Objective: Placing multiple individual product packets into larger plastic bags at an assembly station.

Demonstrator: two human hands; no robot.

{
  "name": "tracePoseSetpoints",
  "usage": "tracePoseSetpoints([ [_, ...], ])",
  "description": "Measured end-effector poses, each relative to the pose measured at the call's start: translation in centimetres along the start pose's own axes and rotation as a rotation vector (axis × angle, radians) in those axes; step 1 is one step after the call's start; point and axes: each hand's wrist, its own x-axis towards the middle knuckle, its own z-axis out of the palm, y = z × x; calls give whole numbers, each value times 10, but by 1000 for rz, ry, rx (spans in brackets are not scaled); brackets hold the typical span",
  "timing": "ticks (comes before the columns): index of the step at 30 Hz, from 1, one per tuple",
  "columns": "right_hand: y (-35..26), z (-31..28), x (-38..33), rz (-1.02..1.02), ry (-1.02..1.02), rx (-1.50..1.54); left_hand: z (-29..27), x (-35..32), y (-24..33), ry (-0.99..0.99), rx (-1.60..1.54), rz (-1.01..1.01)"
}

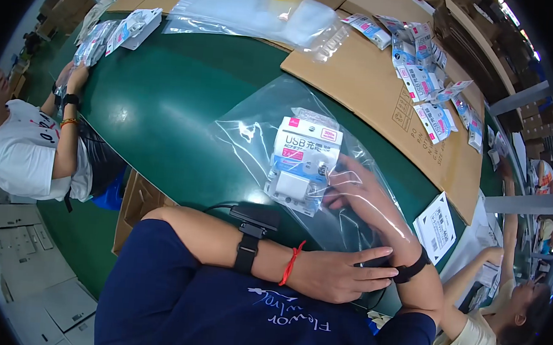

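Observation:
A stack of white, pink and blue charger packs (304, 165) sits inside a large clear plastic bag (245, 122) over the green table. My right hand (354, 185) reaches into this bag, its curled fingers around the right edge of the stack; part of the grip is hidden by the packs. My left hand (340, 276) crosses in front of my body to my right wrist. Its thumb and fingers close around a small black wrist device (374, 262) on a black strap, close to the mouth of the bag.
Loose charger packs (419, 61) lie on a flat cardboard sheet (372, 83) at the far right. Clear bags (236, 9) are piled at the back. A printed label sheet (435, 228) lies right of my arm. Co-workers sit at left (34, 149) and right (484, 321).

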Motion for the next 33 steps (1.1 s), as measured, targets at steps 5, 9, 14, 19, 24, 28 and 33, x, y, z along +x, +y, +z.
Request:
tracePoseSetpoints([
  [5,8,12,10,58,30,164,2,-1,0,-36,-54,14],
  [9,18,34,38,-91,45,367,10,-2,8,-29,-89,71],
  [14,15,59,69,-250,27,500,6,0,9,-123,-160,120],
  [19,12,41,49,-239,9,312,-20,-6,-7,29,-176,86],
  [24,15,-7,26,-82,-110,108,-95,-22,-63,111,206,-522],
  [28,21,-13,17,-133,-108,20,-88,-70,-86,-295,475,-806],
  [33,26,-16,3,-221,-51,-50,-74,-76,-92,-357,605,-775],
])
